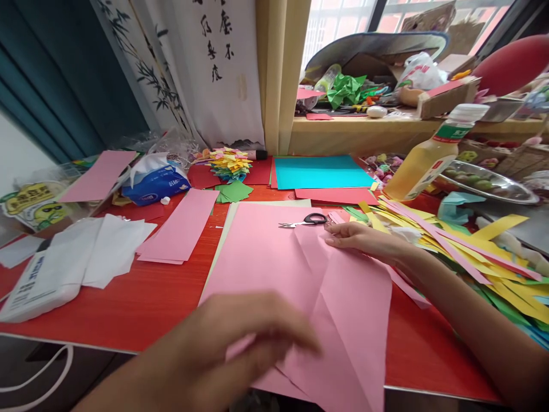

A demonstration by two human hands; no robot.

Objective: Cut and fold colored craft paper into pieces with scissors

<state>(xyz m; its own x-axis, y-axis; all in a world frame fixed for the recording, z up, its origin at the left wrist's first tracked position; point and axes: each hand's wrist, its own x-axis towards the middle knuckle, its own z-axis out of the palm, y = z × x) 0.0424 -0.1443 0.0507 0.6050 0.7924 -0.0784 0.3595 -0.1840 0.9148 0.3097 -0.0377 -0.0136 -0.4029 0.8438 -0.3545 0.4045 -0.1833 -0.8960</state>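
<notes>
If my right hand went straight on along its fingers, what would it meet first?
Probably the black-handled scissors, lying just beyond the fingertips of the right hand, toward the picture's left. Depth is hard to judge, so the hand might pass slightly above them.

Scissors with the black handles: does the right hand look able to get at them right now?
Probably yes: the right hand is close beside the handles, and nothing appears to cover the scissors. Its fingertips are on the creased pink sheet, though, so it may need to release that first.
</notes>
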